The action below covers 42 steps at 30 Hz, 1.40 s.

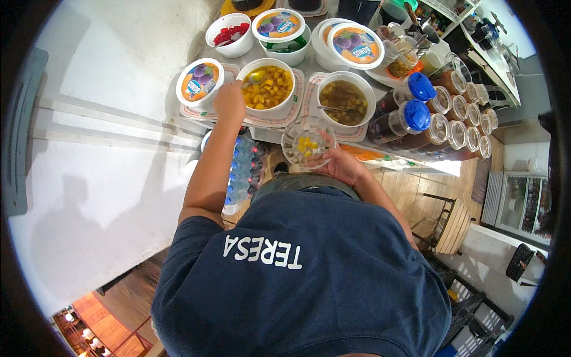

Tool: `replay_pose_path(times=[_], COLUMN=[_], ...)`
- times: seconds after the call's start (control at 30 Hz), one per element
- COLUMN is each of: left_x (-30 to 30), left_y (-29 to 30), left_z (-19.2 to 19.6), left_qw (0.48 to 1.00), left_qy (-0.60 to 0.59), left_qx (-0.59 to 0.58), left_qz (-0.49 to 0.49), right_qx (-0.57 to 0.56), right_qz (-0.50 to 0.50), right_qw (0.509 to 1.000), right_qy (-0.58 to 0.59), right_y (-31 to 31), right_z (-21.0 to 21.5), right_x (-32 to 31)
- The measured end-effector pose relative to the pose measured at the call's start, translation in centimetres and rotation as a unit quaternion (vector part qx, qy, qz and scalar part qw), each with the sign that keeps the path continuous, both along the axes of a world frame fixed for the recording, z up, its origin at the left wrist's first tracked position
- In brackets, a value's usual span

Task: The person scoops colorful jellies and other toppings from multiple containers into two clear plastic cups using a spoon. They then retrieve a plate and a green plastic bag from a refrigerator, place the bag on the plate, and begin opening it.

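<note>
A spoon (257, 76) runs from the closed left hand (229, 101) rightward into the yellow-cube tub (266, 111), while the half-curled right hand (345, 165) holds a clear bowl (291, 149) to that tub's near right.

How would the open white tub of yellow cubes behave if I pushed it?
The white tub probably feels heavy, being well filled with yellow cubes in liquid. Uncovered, it might spill if jolted. Its wide round shape should probably resist tipping.

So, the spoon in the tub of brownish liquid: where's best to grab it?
Probably the handle end of the spoon, coming from the left: it points toward the left rim of the white tub, while the scoop lies in the liquid.
</note>
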State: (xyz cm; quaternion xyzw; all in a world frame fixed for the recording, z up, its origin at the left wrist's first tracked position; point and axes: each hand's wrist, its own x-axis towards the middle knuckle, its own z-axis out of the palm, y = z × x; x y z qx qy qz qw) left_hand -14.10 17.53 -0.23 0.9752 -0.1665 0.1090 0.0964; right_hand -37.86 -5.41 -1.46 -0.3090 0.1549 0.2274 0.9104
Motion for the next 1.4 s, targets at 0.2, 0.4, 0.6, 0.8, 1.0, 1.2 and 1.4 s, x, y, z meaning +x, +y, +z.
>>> replay_pose_path(times=[0.2,0.4,0.6,0.8,1.0,1.2,1.4], left_x=[1.8,1.1,-0.4,-1.2,-1.2,0.7,2.0], left_y=[2.6,3.3,3.9,3.8,4.5,5.5,6.1], left_z=[-0.6,-1.0,0.4,0.6,-0.2,-1.8,-1.1], left_qw=[0.992,0.977,0.958,0.957,0.934,0.888,0.862], left_qy=[0.016,0.102,0.121,0.087,0.224,0.361,0.393], left_qx=[-0.019,-0.112,-0.133,-0.06,-0.164,-0.246,-0.291], left_qz=[-0.127,-0.153,-0.223,-0.271,-0.224,-0.145,-0.132], right_qx=[-0.022,-0.044,-0.066,-0.09,-0.079,-0.064,-0.079], right_qz=[-0.076,-0.14,-0.169,-0.177,-0.181,-0.186,-0.186], right_qw=[0.996,0.988,0.983,0.979,0.979,0.98,0.979], right_qy=[0.047,0.049,0.015,0.052,0.044,0.029,0.007], right_y=[3.6,6.2,7.5,7.8,8.1,8.2,8.3], right_z=[-1.9,-2.2,-1.4,-0.8,-0.7,-1.4,-1.2], right_x=[2.5,3.7,3.8,4.0,4.0,3.7,3.6])
